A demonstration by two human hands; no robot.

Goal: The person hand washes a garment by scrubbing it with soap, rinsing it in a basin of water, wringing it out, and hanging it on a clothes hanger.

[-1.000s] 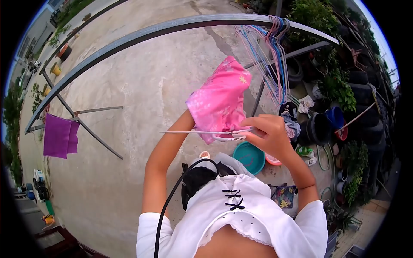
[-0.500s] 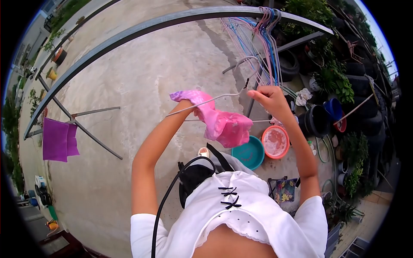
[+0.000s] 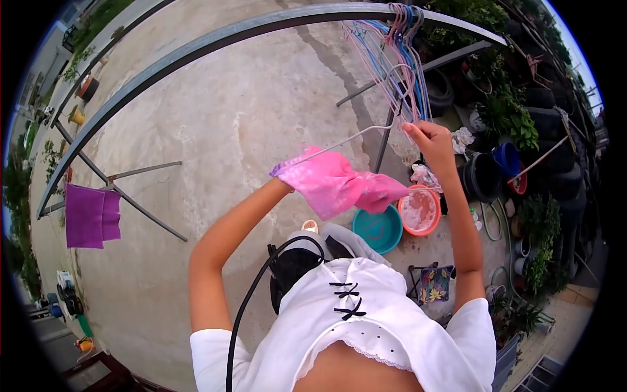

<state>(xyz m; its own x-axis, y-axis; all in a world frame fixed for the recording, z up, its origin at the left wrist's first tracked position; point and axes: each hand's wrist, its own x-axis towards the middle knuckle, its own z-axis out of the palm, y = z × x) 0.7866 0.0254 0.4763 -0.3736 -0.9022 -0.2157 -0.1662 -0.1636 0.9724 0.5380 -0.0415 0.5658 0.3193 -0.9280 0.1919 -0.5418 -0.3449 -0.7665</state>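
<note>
A pink garment [image 3: 339, 186] with a purple edge drapes over a thin pale hanger [image 3: 353, 136] in front of my chest. My left hand is hidden behind or inside the cloth; only the wrist shows at its left edge. My right hand [image 3: 428, 140] is closed on the hanger near its neck, to the right of the garment. The hanger's hook points up and away, in front of the hanging bunch of hangers.
Pink and blue hangers [image 3: 405, 39] hang from a curved metal rail [image 3: 228, 34]. A purple cloth [image 3: 91, 215] hangs at the left. Below stand a teal basin [image 3: 377, 230] and an orange basin [image 3: 420, 212]. Dark buckets [image 3: 482, 178], tyres and plants line the right.
The garment first stood raised over my left hand; now it lies stretched sideways along the hanger. My right hand has moved up and right, and the hanger has turned with its hook upward.
</note>
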